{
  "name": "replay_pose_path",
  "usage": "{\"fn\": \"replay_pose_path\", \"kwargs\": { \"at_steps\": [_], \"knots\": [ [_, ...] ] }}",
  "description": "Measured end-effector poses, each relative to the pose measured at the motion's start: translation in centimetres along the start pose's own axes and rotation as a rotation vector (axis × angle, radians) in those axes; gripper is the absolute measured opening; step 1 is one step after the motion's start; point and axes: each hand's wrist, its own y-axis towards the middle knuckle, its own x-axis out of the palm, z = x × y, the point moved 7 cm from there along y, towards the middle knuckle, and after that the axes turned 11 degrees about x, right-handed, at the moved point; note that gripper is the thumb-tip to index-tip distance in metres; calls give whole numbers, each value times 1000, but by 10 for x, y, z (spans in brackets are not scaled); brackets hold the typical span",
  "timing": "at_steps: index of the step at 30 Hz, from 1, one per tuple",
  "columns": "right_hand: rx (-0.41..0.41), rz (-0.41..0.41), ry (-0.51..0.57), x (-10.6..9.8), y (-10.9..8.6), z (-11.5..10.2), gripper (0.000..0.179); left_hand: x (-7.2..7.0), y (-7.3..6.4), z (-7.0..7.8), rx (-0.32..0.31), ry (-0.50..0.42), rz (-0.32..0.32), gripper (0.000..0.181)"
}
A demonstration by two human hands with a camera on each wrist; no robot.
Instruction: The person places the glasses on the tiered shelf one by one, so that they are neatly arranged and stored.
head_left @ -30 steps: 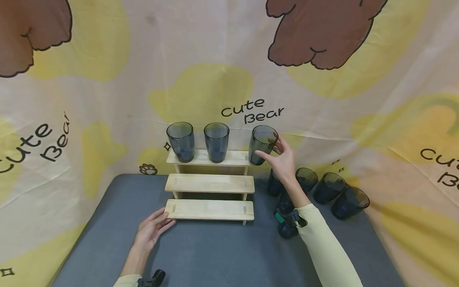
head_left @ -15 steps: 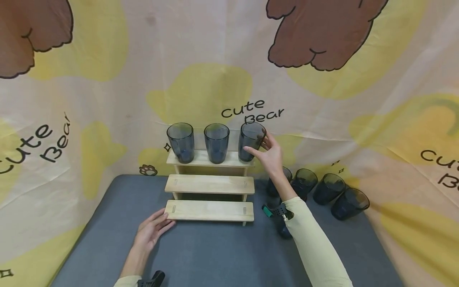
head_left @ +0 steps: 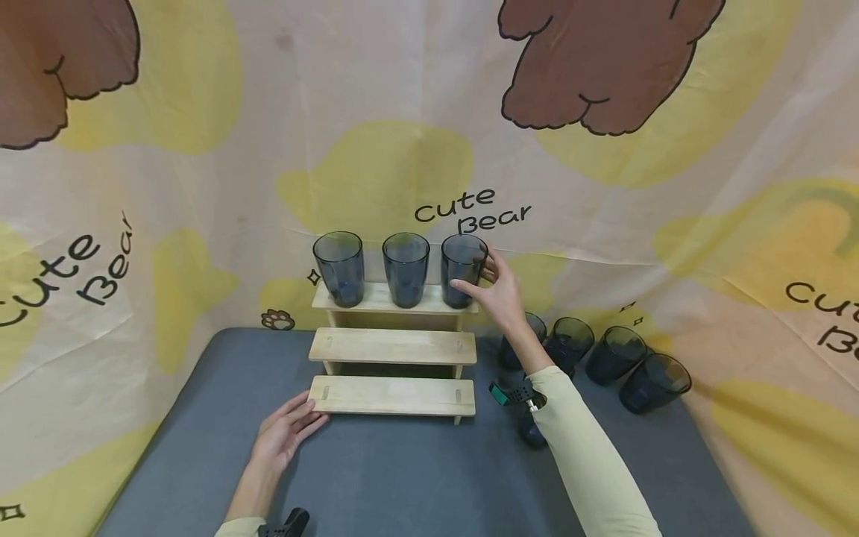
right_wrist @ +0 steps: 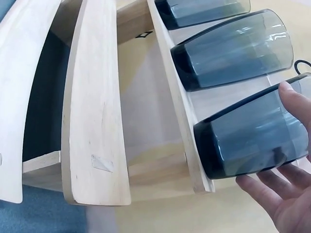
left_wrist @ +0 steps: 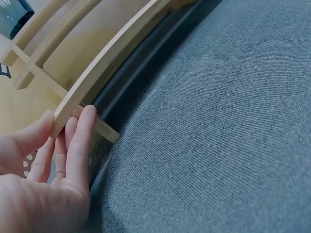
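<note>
A three-tier wooden shelf stands on the table, and two dark tinted glasses, one at the left and one in the middle, are upright on its top tier. My right hand grips a third tinted glass by its side, thumb in front and fingers behind; in the right wrist view that glass's base is at the right end of the top tier. My left hand holds the left end of the lowest tier between thumb and fingers.
Several more tinted glasses stand on the grey table to the right of the shelf, some partly hidden behind my right forearm. A printed cloth hangs close behind the shelf and along the sides.
My right hand has carried the third glass leftward from beyond the shelf's right end and lowered it onto the top tier. My left hand has stayed at the lowest tier.
</note>
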Motion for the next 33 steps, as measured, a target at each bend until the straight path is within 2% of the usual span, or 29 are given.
{"fn": "replay_pose_path", "kwargs": {
  "at_steps": [7, 13, 19, 27, 33],
  "knots": [
    [28, -22, 10, 0, -1, 2, 89, 1, 0, 0, -4, 1, 1, 60],
    [49, -36, -25, 1, -3, 1, 91, 1, -1, 0, -3, 2, 5, 62],
    [39, -113, -10, 0, -9, 3, 91, 1, -3, 0, -10, -3, 11, 60],
    [7, -191, 23, -16, -23, 6, 87, 1, -1, 1, -6, 11, 1, 61],
    [-26, -186, -14, -32, -37, 11, 89, 1, -2, 0, -7, 5, 8, 52]
  ]
}}
